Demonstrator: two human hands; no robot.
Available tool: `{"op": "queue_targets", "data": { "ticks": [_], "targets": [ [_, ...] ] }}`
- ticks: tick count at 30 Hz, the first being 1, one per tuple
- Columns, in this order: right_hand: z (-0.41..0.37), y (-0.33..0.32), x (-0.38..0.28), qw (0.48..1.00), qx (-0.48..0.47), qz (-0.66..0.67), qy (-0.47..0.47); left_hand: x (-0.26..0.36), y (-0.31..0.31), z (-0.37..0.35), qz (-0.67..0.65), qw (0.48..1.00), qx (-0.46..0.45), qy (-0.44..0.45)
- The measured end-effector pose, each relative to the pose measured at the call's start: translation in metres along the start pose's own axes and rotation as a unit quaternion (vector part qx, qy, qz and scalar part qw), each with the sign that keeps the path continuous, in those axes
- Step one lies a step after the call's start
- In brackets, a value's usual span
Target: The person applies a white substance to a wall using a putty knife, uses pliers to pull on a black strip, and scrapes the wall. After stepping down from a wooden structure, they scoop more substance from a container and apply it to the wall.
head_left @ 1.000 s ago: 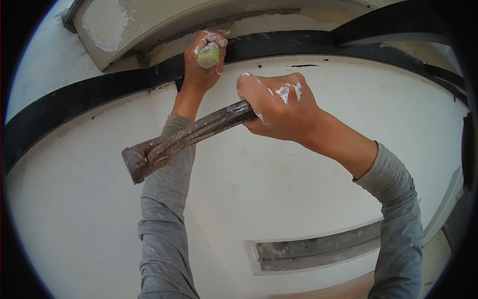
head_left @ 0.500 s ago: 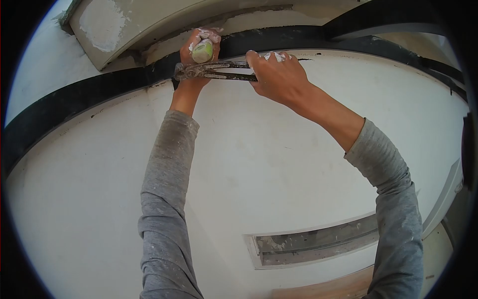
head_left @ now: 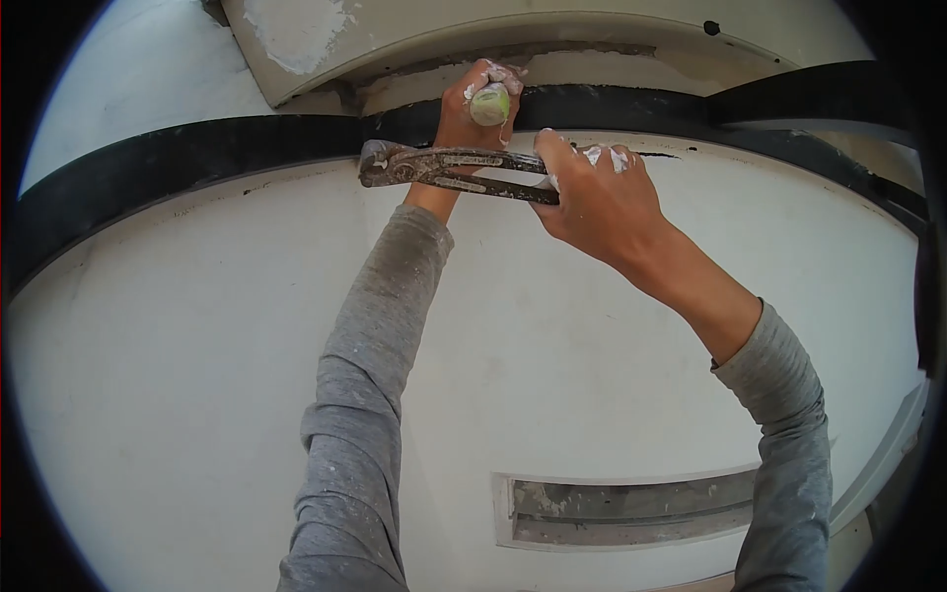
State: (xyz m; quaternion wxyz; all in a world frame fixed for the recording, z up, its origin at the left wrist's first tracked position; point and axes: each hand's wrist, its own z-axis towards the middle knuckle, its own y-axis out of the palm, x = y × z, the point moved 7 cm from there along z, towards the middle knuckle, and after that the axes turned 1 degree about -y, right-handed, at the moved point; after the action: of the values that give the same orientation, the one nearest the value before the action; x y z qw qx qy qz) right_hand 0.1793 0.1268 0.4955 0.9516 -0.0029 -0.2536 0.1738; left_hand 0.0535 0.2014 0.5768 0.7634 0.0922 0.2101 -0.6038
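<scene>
My left hand (head_left: pixel 476 111), smeared with white, is wrapped round a handle with a pale green end (head_left: pixel 489 105) in front of the dark beam. What the handle belongs to is hidden. In my right hand (head_left: pixel 604 192) are the handles of dirty, worn pliers (head_left: pixel 459 170). Their head points left and lies in front of my left wrist. White paste marks the knuckles of my right hand.
A dark curved beam (head_left: pixel 237 148) crosses the view behind my hands, above a large pale panel (head_left: pixel 572 345). The panel has a recessed slot (head_left: pixel 631 511) low down. A beige ledge (head_left: pixel 395 25) runs along the top.
Both hands and the surroundings have shifted right in the view. The pliers' head now sits farther left relative to my left hand, and the pliers look larger.
</scene>
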Motion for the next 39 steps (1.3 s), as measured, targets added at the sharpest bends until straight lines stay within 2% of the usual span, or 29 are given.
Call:
{"op": "queue_targets", "data": {
  "ticks": [2,4,8,9,13,15,16,18,20,21,26,28,30,33,36,39],
  "targets": [
    [-0.003,-0.022,-0.015,0.999,0.034,0.028,-0.018,-0.002,0.001,0.006,-0.015,1.000,-0.004,-0.027],
    [-0.004,-0.046,-0.031,0.995,0.061,0.033,-0.073,0.009,-0.002,0.008,0.011,0.999,0.019,0.046],
    [-0.010,-0.065,-0.040,0.992,0.043,0.047,-0.109,0.004,-0.001,0.006,-0.023,1.000,0.000,-0.014],
    [-0.013,-0.069,-0.043,0.989,0.074,0.021,-0.130,0.007,-0.002,0.005,-0.022,1.000,0.000,-0.014],
    [-0.018,-0.076,-0.045,0.979,0.098,0.053,-0.168,0.012,0.001,0.004,-0.003,0.999,-0.030,0.017],
    [-0.026,-0.077,-0.045,0.957,0.191,0.103,-0.195,0.012,0.001,0.004,-0.005,0.999,-0.029,0.029],
    [-0.024,-0.069,-0.038,0.956,0.192,0.103,-0.195,0.008,0.000,0.004,-0.001,1.000,-0.023,0.001],
    [-0.003,-0.034,-0.003,0.988,0.106,0.016,-0.112,-0.002,0.002,0.001,-0.001,0.999,-0.018,-0.033],
    [0.017,-0.004,0.027,0.998,0.007,-0.066,-0.016,0.005,0.003,0.000,0.099,0.994,0.000,0.045],
    [0.011,0.007,0.028,0.998,-0.049,-0.032,0.020,0.005,0.001,-0.002,0.035,0.999,-0.012,0.028],
    [-0.014,-0.023,-0.021,0.996,0.044,0.029,-0.070,-0.005,0.004,-0.002,-0.007,1.000,0.006,0.027],
    [-0.017,-0.026,-0.020,0.996,0.019,0.068,-0.058,-0.003,0.003,-0.007,0.046,0.998,0.017,0.032],
    [-0.022,-0.022,-0.018,0.996,-0.025,0.066,-0.053,0.005,0.004,-0.004,0.020,0.999,0.014,0.044],
    [-0.037,-0.024,-0.009,0.995,-0.009,0.089,-0.047,0.018,0.003,-0.010,0.067,0.997,0.011,0.049],
    [-0.051,-0.021,-0.005,0.995,-0.056,0.070,-0.038,0.032,0.008,-0.015,0.046,0.998,0.007,0.048],
    [-0.059,-0.020,-0.003,0.996,-0.044,0.059,-0.046,0.034,0.015,-0.013,0.018,0.998,0.017,0.061]
  ]
}}
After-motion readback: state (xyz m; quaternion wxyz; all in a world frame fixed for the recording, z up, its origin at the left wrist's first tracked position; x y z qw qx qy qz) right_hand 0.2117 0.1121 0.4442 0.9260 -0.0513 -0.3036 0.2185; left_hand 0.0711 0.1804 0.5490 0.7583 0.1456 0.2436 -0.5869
